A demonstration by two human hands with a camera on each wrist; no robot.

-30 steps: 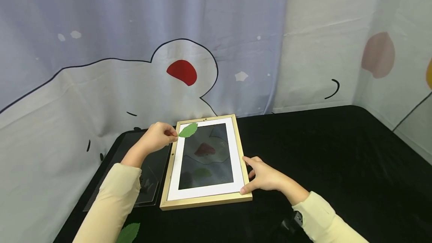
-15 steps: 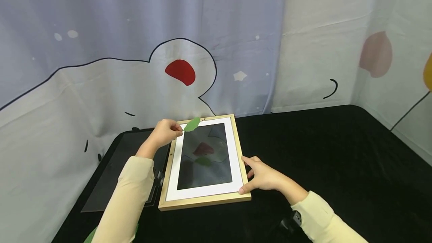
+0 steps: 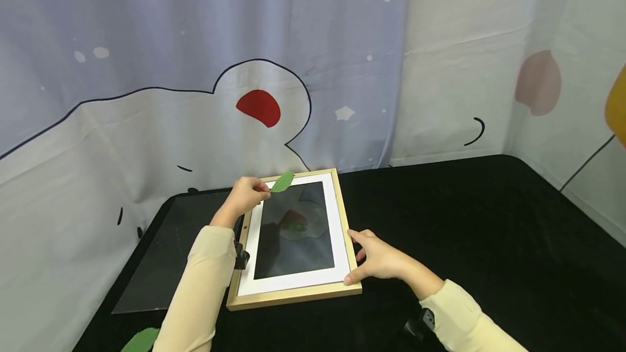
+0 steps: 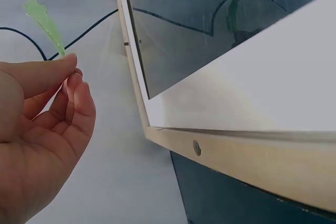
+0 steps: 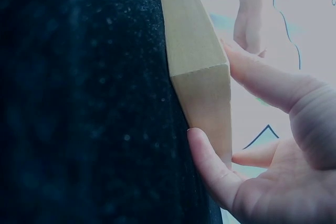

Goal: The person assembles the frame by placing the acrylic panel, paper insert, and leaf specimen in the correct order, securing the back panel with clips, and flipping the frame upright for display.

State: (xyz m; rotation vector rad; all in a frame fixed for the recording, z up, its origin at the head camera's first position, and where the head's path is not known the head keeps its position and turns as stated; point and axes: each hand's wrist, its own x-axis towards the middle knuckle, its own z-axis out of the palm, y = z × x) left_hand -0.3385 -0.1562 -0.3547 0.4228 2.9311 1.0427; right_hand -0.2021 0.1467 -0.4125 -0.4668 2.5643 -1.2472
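Thumb and fingers of my left hand [image 3: 244, 195] pinch a green leaf [image 3: 282, 182] by its stem end. The leaf [image 4: 44, 22] stands out from the fingertips, above the upper left part of a pale wooden picture frame [image 3: 345, 221]. Inside that frame are a white mat [image 3: 290, 281] and a dark glossy pane [image 3: 293, 238], which reflects the curtain. My right hand [image 3: 379, 258] grips the frame's right side near its lower corner. In the right wrist view, the thumb lies on the frame's face and a finger [image 5: 210, 166] touches its outer side.
On the black-covered table [image 3: 440, 221], a dark flat panel [image 3: 161, 265] lies left of the frame. Another green leaf [image 3: 141, 340] is at the near edge, partly behind the left sleeve. A printed curtain [image 3: 332, 42] hangs behind the table.
My left hand has moved right with the leaf, further over the frame's upper left part. My right hand stays on the frame, and the view has shifted slightly.
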